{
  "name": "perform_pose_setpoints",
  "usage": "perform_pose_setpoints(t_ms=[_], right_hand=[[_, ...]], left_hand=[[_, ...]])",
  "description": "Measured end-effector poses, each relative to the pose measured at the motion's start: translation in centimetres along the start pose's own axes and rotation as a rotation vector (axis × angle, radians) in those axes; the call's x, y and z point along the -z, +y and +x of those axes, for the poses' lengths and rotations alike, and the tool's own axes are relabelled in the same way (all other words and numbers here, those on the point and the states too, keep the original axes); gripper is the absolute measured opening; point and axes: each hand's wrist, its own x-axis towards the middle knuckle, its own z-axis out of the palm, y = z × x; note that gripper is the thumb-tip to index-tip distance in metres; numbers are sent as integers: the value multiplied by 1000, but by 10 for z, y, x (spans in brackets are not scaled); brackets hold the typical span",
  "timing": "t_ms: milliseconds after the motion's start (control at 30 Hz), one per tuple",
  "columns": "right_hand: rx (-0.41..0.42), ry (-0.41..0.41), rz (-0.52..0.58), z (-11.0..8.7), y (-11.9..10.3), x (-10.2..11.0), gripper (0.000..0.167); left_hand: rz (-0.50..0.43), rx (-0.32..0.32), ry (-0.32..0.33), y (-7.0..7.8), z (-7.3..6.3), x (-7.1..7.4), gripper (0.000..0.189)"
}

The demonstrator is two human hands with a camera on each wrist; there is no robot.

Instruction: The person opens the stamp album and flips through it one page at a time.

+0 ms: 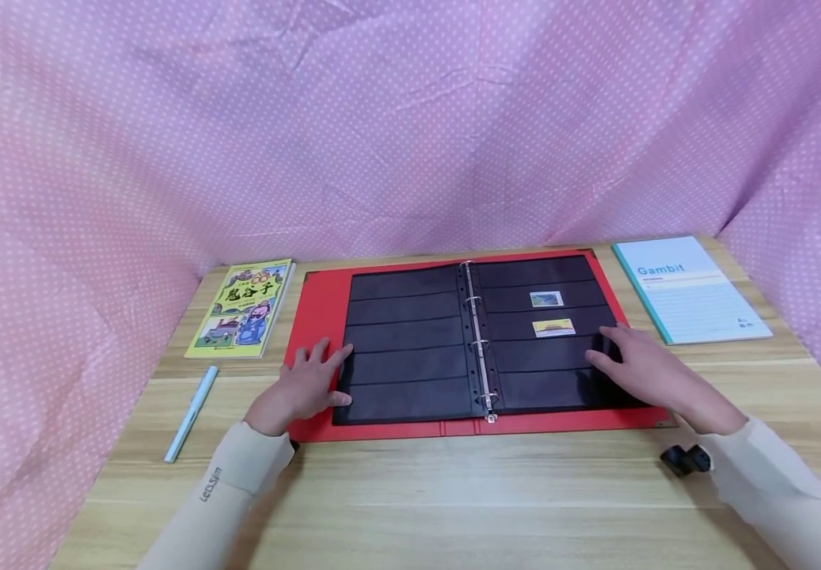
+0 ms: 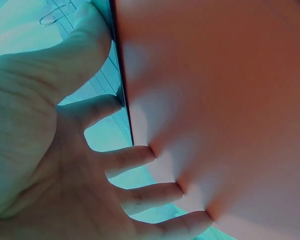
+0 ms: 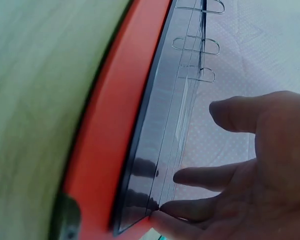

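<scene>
A red ring binder [image 1: 321,305] lies open on the table, with a black pocket page [image 1: 410,336] on the left and another [image 1: 553,388] on the right. Two small stamps sit in the right page's strips, a bluish-green one [image 1: 546,299] above a yellow one [image 1: 554,328]. My left hand [image 1: 305,385] rests with spread fingers at the left page's outer edge; in the left wrist view its fingertips [image 2: 195,220] touch the red cover. At the right page's outer edge, my right hand [image 1: 641,366] has its fingers extended, with some fingertips right at the page in the right wrist view.
A yellow illustrated book [image 1: 242,309] and a light blue pen [image 1: 191,413] lie left of the binder. To its right is a pale blue Gambit notebook [image 1: 691,289]. Metal rings [image 1: 480,344] stand up along the binder's spine. A pink dotted cloth [image 1: 410,127] hangs behind the wooden table [image 1: 453,499].
</scene>
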Motion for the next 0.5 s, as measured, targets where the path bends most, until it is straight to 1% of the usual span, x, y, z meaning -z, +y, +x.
perform_pose_setpoints(t_ms=[100, 267, 500], right_hand=[[-16, 17, -11, 2, 1, 2, 74], [-19, 38, -25, 6, 2, 1, 68], [-13, 49, 9, 10, 3, -1, 76]], left_hand=[[0, 0, 2, 0, 0, 0, 90], [6, -11, 11, 0, 1, -1, 90], [9, -4, 4, 0, 0, -1, 91]])
